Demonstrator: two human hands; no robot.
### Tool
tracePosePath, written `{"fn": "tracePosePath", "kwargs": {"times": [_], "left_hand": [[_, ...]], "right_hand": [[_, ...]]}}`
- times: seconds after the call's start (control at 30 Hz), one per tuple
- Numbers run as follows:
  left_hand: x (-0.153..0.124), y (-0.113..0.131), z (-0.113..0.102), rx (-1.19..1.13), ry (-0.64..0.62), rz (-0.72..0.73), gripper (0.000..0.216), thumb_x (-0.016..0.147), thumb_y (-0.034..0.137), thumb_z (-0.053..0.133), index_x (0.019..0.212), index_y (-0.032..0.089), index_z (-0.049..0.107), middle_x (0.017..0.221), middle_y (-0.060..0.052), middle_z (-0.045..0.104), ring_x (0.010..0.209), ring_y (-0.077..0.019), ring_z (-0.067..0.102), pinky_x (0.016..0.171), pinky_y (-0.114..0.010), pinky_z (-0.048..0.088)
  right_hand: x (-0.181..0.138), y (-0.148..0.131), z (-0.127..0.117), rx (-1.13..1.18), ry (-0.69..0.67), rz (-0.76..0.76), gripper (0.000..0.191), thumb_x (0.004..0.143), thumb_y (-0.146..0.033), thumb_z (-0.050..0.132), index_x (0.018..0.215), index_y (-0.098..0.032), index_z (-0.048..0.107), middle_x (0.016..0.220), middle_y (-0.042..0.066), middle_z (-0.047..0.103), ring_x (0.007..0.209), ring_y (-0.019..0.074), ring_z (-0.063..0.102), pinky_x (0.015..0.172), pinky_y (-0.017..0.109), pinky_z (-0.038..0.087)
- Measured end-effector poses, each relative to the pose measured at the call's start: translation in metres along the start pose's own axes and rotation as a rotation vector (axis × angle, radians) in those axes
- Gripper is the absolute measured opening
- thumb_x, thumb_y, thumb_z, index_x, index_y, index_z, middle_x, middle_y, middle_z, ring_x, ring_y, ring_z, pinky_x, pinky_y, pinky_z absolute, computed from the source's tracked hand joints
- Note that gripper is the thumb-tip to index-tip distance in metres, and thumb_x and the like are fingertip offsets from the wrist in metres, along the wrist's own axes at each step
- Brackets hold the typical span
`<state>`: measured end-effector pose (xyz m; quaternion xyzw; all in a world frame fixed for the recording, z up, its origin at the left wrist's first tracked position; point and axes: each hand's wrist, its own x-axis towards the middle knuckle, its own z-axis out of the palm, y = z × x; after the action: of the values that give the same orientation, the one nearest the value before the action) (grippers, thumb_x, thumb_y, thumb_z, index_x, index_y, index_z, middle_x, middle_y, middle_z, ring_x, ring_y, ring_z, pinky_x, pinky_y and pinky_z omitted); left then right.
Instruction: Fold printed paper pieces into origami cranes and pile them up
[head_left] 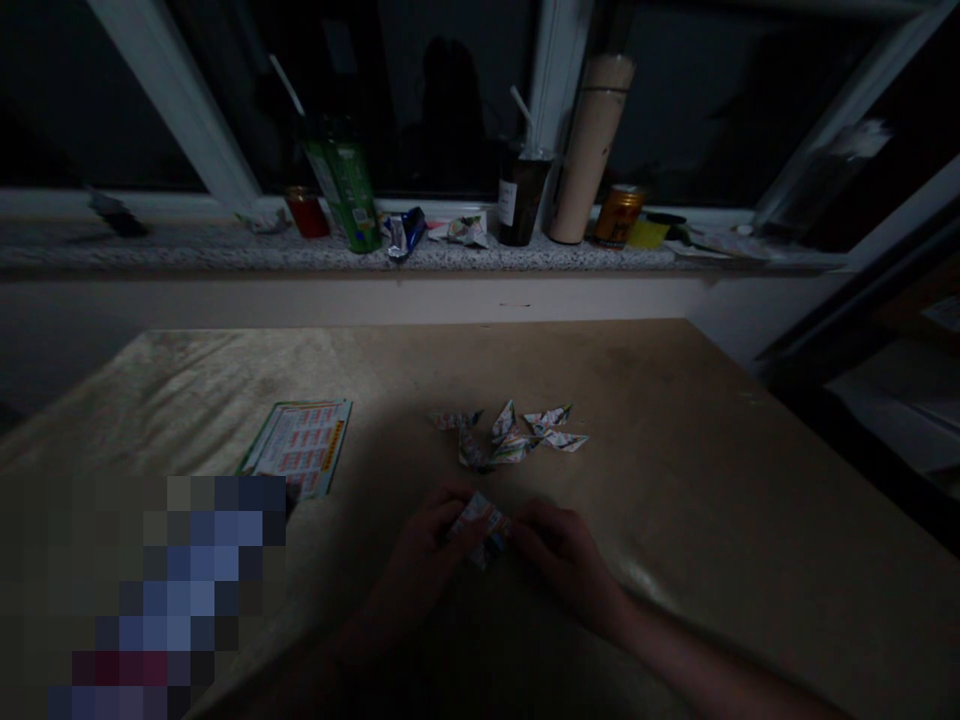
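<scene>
Between my two hands is a small folded square of printed paper (pixel 478 518), one corner pointing away from me. My left hand (pixel 433 535) grips its left side, with the thumb lying across the top. At its right corner, my right hand (pixel 559 545) pinches the edge between curled fingers. Just beyond the hands, several folded paper pieces with pointed tips (pixel 510 440) lie on the tan table (pixel 675 450). The dim light hides the finer creases of the paper.
A printed calendar sheet (pixel 304 440) lies to the left, beside a pixelated patch. Along the granite sill (pixel 450 258) stand a green bottle (pixel 356 195), a dark cup with a straw (pixel 521 200), a beige flask (pixel 592 150), an orange can (pixel 619 215) and crumpled wrappers (pixel 405 233).
</scene>
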<state>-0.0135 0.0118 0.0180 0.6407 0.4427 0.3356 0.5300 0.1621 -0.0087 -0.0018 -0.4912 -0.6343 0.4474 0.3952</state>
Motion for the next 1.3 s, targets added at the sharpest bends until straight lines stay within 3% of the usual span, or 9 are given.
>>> {"fn": "tracePosePath", "kwargs": {"times": [0.37,0.5,0.63,0.77,0.9,1.07,1.3], "left_hand": [[-0.0003,-0.0030,0.0009,0.021,-0.021,-0.019,0.025,0.086,0.034,0.050,0.078,0.015,0.064,0.081,-0.002,0.056,0.075,-0.0163,0.055,0.067,-0.023,0.043],[0.0001,0.0005,0.0007,0.024,-0.028,-0.028,0.025,0.086,0.034,0.050,0.077,0.015,0.063,0.079,-0.002,0.054,0.073,-0.0157,0.054,0.065,-0.023,0.042],[-0.0010,0.0011,0.0016,0.031,-0.016,-0.037,0.024,0.085,0.034,0.052,0.074,0.016,0.062,0.077,-0.001,0.052,0.072,-0.0154,0.053,0.064,-0.022,0.042],[-0.0025,-0.0027,0.0035,0.021,-0.010,-0.011,0.021,0.085,0.032,0.053,0.074,0.016,0.063,0.083,-0.001,0.052,0.076,-0.0158,0.054,0.067,-0.022,0.043],[-0.0031,-0.0033,0.0036,0.005,-0.003,-0.001,0.026,0.087,0.031,0.048,0.076,0.016,0.066,0.090,-0.003,0.053,0.083,-0.0169,0.055,0.071,-0.022,0.044],[-0.0030,-0.0052,0.0023,0.023,0.046,0.050,0.023,0.088,0.026,0.047,0.083,0.017,0.067,0.106,-0.005,0.053,0.102,-0.0193,0.050,0.089,-0.026,0.039],[-0.0029,-0.0067,0.0020,0.073,0.007,0.046,0.024,0.089,0.027,0.046,0.078,0.017,0.066,0.097,-0.003,0.052,0.092,-0.0172,0.053,0.081,-0.024,0.042]], "right_hand": [[-0.0034,0.0018,0.0026,0.000,0.053,0.018,0.024,0.084,-0.029,0.047,0.067,-0.015,0.056,0.058,-0.001,0.051,0.053,0.0100,0.041,0.049,0.021,0.033],[-0.0036,0.0002,0.0042,0.047,0.058,0.056,0.028,0.083,-0.037,0.049,0.064,-0.016,0.053,0.057,-0.002,0.047,0.052,0.0097,0.038,0.047,0.020,0.031],[-0.0034,-0.0019,0.0041,0.077,-0.055,0.051,0.037,0.085,-0.045,0.047,0.066,-0.015,0.056,0.057,-0.003,0.044,0.052,0.0094,0.037,0.048,0.020,0.031],[-0.0031,-0.0030,0.0039,0.071,-0.147,0.055,0.042,0.087,-0.048,0.042,0.068,-0.014,0.058,0.057,-0.003,0.045,0.053,0.0091,0.037,0.048,0.020,0.031],[-0.0036,-0.0029,0.0026,0.096,-0.119,0.073,0.043,0.087,-0.049,0.043,0.064,-0.015,0.054,0.055,-0.004,0.042,0.051,0.0085,0.034,0.046,0.021,0.027],[-0.0026,-0.0035,0.0010,0.167,-0.071,0.119,0.043,0.085,-0.052,0.045,0.064,-0.015,0.052,0.055,-0.003,0.042,0.050,0.0084,0.035,0.044,0.020,0.026],[0.0018,-0.0009,0.0017,0.197,-0.074,0.109,0.041,0.082,-0.052,0.048,0.068,-0.014,0.055,0.060,-0.001,0.046,0.054,0.0100,0.038,0.048,0.021,0.031]]}}
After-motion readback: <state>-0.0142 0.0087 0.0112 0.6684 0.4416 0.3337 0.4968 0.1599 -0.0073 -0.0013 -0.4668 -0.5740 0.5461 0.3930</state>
